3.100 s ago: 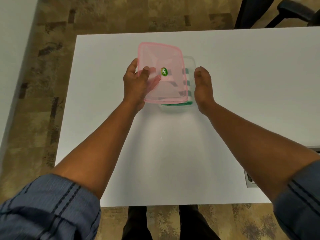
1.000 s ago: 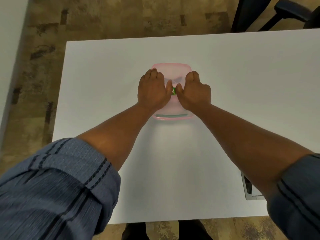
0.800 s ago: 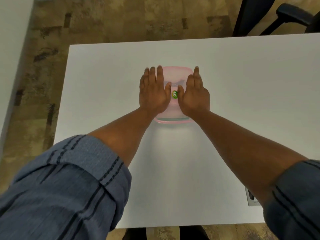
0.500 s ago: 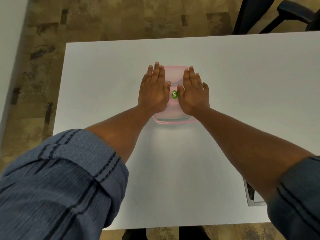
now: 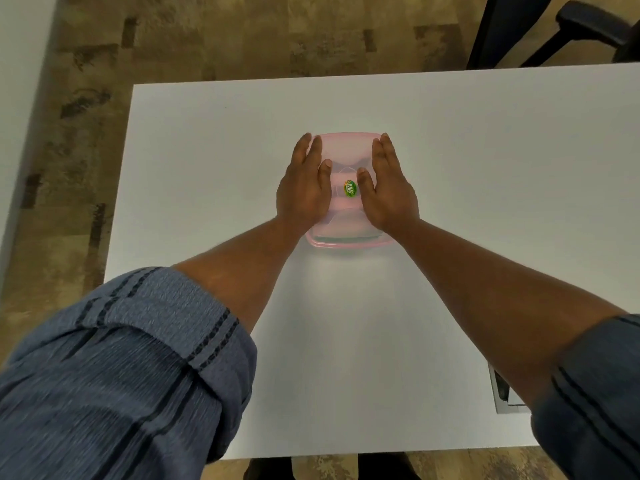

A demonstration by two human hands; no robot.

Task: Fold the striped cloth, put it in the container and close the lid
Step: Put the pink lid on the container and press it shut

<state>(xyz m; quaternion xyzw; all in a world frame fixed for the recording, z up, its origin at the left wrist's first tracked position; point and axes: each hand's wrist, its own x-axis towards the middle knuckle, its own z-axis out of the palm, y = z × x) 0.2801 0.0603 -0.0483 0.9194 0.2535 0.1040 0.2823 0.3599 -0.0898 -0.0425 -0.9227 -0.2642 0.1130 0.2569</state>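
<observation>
A clear container (image 5: 348, 241) stands in the middle of the white table (image 5: 207, 161), covered by a translucent pink lid (image 5: 348, 150) with a green sticker (image 5: 350, 188) at its centre. My left hand (image 5: 304, 192) lies flat on the lid's left side, fingers stretched toward the far edge. My right hand (image 5: 388, 192) lies flat on the lid's right side in the same way. A thin green strip of the striped cloth shows through the container's near wall; the rest of the cloth is hidden under the lid and my hands.
A black office chair (image 5: 554, 29) stands beyond the table's far right corner. A grey cable box (image 5: 504, 396) is set into the table near its right front edge. Patterned brown floor surrounds the table, with a white wall at the left.
The lid came down onto the container. My hands went from curled fists near the sticker to flat palms, and have now slid apart toward the lid's left and right sides.
</observation>
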